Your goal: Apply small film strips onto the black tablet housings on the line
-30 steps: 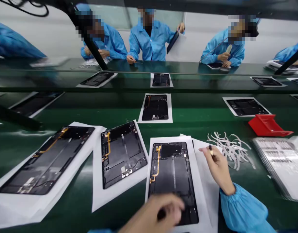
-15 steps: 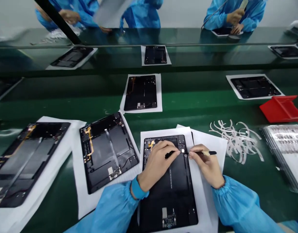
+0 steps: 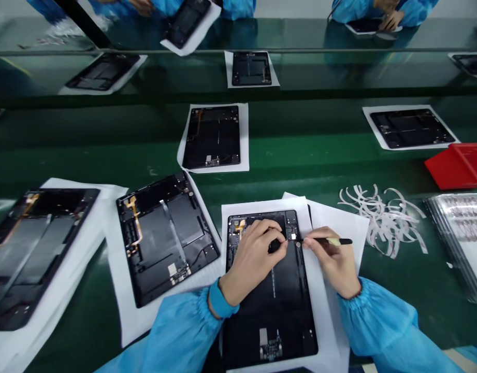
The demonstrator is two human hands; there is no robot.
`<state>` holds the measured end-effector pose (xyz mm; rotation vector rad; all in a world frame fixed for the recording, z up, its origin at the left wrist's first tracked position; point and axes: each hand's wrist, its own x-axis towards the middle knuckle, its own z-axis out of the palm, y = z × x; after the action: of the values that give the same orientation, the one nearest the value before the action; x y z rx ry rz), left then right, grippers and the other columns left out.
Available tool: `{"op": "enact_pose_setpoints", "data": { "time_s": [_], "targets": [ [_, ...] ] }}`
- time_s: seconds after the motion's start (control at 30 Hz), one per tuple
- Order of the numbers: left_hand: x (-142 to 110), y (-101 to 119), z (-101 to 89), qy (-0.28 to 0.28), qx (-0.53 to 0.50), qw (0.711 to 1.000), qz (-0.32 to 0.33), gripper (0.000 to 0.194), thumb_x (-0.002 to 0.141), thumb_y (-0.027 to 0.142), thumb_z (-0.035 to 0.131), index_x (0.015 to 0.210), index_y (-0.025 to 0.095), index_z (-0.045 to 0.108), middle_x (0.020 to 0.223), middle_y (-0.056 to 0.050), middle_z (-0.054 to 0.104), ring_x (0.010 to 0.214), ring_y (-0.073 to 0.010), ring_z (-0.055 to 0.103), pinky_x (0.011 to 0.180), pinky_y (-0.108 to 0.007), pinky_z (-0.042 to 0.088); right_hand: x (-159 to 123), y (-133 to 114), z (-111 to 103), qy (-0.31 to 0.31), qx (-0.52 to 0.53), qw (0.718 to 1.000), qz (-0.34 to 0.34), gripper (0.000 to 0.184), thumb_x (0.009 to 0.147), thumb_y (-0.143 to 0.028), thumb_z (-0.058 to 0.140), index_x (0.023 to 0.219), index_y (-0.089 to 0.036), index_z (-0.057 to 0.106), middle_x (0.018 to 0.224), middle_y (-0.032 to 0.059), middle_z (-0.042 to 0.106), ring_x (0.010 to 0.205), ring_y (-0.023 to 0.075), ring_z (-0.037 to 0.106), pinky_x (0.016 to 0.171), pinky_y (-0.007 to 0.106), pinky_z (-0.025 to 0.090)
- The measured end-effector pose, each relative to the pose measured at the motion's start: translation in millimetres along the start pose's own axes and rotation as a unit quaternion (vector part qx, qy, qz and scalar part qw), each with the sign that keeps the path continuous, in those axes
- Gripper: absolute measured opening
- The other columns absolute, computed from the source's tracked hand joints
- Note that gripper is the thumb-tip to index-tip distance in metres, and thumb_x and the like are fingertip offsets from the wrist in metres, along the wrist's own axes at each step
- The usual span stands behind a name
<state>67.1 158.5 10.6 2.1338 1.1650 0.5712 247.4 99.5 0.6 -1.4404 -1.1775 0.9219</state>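
Observation:
A black tablet housing (image 3: 269, 311) lies upright on a white sheet in front of me, its inner side up, with a small circuit board at the lower end. My left hand (image 3: 257, 254) rests over its upper part, thumb and forefinger closed near the right edge; what is between their tips is too small to make out. My right hand (image 3: 333, 259) pinches a slim black pen-like tool (image 3: 345, 241) with a pale band. It lies nearly level, and its thin end points toward the left fingertips at the housing's upper right edge.
More tablet housings lie on white sheets at left (image 3: 168, 238) and farther back (image 3: 213, 137). To the right are a pile of white strips (image 3: 389, 217), a red bin (image 3: 459, 166) and stacked clear trays (image 3: 463, 243). Co-workers in blue sleeves (image 3: 417, 13) work across the bench.
The view has tilted down a little. My hands stay at the same spot, the right one drawn slightly rightward with the tool. Across the bench, a sheet with a tablet housing has come lower.

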Motion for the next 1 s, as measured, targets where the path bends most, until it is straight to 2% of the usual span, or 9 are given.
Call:
{"op": "enact_pose_setpoints", "data": {
  "time_s": [0.2,0.4,0.53,0.8,1.0],
  "targets": [
    [4.2,5.2,0.1,-0.007,0.010,0.999,-0.038,0.013,0.079,0.012,0.068,0.071,0.020,0.062,0.097,-0.001,0.062,0.090,-0.0205,0.057,0.084,-0.037,0.042,2.9,-6.1,0.1,0.045,-0.023,0.999,0.010,0.006,0.080,-0.026,0.074,0.076,-0.021,0.072,0.075,0.0019,0.072,0.071,0.0175,0.069,0.064,0.026,0.058],
    [6.5,5.7,-2.9,-0.024,-0.001,0.998,-0.055,0.010,0.080,0.013,0.066,0.080,0.021,0.059,0.093,-0.001,0.061,0.090,-0.0218,0.057,0.083,-0.038,0.043,5.8,-4.5,3.5,0.014,-0.030,0.999,0.037,0.010,0.078,-0.032,0.076,0.077,-0.021,0.075,0.079,0.0039,0.076,0.074,0.0215,0.072,0.070,0.032,0.061],
    [6.6,5.5,-4.8,-0.029,-0.009,0.998,-0.048,0.009,0.082,0.014,0.063,0.084,0.022,0.058,0.094,-0.001,0.061,0.091,-0.0221,0.056,0.084,-0.039,0.043,4.8,-4.1,2.8,0.011,-0.030,0.999,0.027,0.012,0.079,-0.033,0.075,0.077,-0.021,0.074,0.079,0.0047,0.076,0.076,0.0226,0.072,0.071,0.035,0.061],
    [8.5,7.1,-7.0,-0.046,-0.021,0.996,-0.068,0.009,0.083,0.014,0.064,0.083,0.022,0.060,0.097,-0.001,0.061,0.093,-0.0227,0.057,0.085,-0.039,0.042,3.8,-3.2,-7.0,0.010,-0.047,0.999,-0.013,0.005,0.082,-0.025,0.072,0.079,-0.021,0.074,0.079,0.0038,0.074,0.075,0.0204,0.070,0.069,0.032,0.059],
    [8.2,9.1,-7.4,-0.039,-0.022,0.997,-0.070,0.010,0.082,0.013,0.065,0.083,0.022,0.061,0.098,-0.001,0.061,0.093,-0.0225,0.057,0.085,-0.039,0.042,2.5,2.1,-10.3,0.015,-0.052,0.999,-0.005,0.007,0.081,-0.026,0.073,0.079,-0.020,0.072,0.075,0.0032,0.072,0.072,0.0199,0.069,0.064,0.032,0.058]
  ]
}}
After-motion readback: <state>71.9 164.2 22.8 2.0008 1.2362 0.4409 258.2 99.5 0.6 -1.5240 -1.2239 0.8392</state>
